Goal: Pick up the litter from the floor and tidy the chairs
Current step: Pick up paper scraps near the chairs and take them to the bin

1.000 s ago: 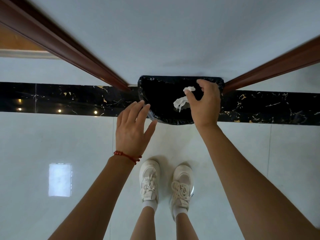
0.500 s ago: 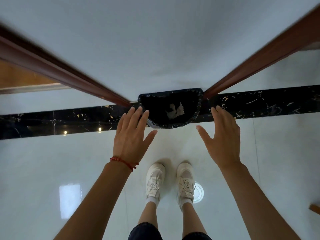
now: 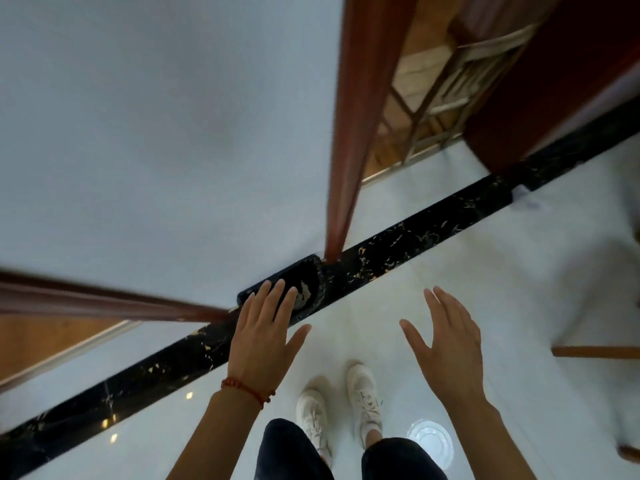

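White crumpled paper litter point(image 3: 304, 295) sits inside the black-lined bin point(image 3: 320, 284) against the wall. My left hand point(image 3: 265, 336) hovers over its rim, fingers spread, holding nothing. My right hand point(image 3: 446, 344) hangs wide open above the glossy white tiled floor point(image 3: 485, 289).

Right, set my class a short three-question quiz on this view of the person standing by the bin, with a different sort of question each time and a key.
1. True or false: the right hand is holding a piece of litter.
2. What is worn on the wrist of the left hand?
3. Where does the pale crumpled paper lie? A) on the white floor B) inside the black bin C) beside the white shoes

Key: 1 false, both hands are open with fingers spread; 2 a red bracelet; 3 B.
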`<state>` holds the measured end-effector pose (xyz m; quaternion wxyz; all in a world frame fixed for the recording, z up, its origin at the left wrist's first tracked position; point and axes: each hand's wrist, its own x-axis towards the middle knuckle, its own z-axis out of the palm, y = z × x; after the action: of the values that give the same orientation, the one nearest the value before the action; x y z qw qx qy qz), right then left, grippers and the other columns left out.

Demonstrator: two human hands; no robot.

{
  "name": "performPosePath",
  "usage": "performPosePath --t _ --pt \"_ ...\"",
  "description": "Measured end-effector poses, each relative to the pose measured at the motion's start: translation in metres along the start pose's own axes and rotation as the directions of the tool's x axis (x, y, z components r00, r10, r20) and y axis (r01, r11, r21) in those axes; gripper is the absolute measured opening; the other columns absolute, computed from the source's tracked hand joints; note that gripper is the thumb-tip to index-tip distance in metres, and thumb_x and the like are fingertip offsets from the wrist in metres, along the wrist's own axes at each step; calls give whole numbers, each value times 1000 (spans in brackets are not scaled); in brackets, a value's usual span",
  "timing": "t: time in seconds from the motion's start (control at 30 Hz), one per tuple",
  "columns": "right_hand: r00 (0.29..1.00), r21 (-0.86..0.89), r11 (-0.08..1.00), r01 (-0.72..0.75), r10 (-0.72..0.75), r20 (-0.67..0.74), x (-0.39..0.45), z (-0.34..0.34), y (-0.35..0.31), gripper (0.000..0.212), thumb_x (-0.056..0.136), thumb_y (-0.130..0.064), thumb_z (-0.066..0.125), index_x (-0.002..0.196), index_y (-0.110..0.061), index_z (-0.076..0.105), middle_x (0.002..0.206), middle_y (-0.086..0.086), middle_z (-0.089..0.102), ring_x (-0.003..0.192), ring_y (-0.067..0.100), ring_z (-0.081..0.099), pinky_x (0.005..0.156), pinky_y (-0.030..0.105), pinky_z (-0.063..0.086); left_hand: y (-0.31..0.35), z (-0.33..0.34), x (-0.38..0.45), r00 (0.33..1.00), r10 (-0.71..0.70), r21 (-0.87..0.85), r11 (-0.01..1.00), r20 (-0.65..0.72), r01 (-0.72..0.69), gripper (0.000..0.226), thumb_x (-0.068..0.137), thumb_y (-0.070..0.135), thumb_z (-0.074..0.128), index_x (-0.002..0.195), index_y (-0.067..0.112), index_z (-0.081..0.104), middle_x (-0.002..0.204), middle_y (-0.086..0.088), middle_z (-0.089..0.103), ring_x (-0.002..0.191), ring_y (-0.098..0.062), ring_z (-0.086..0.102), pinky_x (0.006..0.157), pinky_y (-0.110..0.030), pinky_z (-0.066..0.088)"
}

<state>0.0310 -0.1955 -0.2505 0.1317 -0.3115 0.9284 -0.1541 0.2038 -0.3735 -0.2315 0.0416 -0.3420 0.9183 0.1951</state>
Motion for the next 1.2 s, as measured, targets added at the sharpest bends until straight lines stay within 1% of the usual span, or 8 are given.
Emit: performPosePath --t 0.33,0.5,0.57,0.77,0.93,1.07,1.13,1.2 --pt "943 54 948 -314 318 -101 -34 -114 111 61 85 -46 50 134 -12 41 143 11 41 134 28 34 109 44 23 152 -28 30 969 219 65 972 112 -227 78 94 54 5 118 1 58 121 -21 60 115 -40 52 92 -57 40" --pt "909 84 916 -391 399 -122 -29 -164 180 94 76 -77 6 134 -12 41 143 11 40 133 30 34 109 43 23 247 -22 72 932 340 80 933 130 -351 78 94 53 7 116 -1 58 119 -23 60 113 -41 53 91 -58 42" --pt "904 92 914 -396 405 -136 -24 -184 203 104 71 -80 -4 133 -11 43 141 12 43 132 30 36 108 43 26 280 -19 86 921 367 71 923 130 -377 77 94 53 9 116 -1 58 119 -24 60 113 -42 53 91 -57 43" --pt "877 129 897 -424 442 -189 7 -229 256 98 78 -76 3 127 -5 50 133 16 51 125 33 44 100 51 37 349 -13 129 898 418 85 899 135 -431 77 93 55 10 116 -1 59 120 -24 59 113 -42 53 92 -56 42" --pt "853 168 868 -468 493 -172 53 -242 293 60 86 -47 48 132 -9 44 139 11 44 130 28 36 105 47 30 392 -7 179 862 468 124 860 194 -495 78 94 54 9 112 -1 62 116 -23 62 108 -40 57 90 -55 44" --pt "831 198 847 -493 526 -181 107 -252 321 56 86 -40 56 132 -9 44 139 11 44 129 28 38 104 45 31 427 -3 239 843 500 129 840 197 -528 77 93 53 10 112 0 62 117 -22 62 109 -40 57 91 -55 44" --pt "821 216 835 -506 543 -174 139 -257 335 57 87 -40 55 133 -10 43 141 9 42 130 26 36 105 43 30 447 1 274 840 506 126 837 194 -533 63 93 49 27 113 0 61 117 -22 62 109 -40 57 91 -55 44" --pt "814 230 822 -521 559 -156 174 -263 348 57 88 -41 53 135 -12 40 143 7 40 132 25 33 106 40 26 467 6 312 821 551 141 810 152 -570 46 85 36 59 114 0 60 118 -22 61 110 -40 56 93 -55 42"
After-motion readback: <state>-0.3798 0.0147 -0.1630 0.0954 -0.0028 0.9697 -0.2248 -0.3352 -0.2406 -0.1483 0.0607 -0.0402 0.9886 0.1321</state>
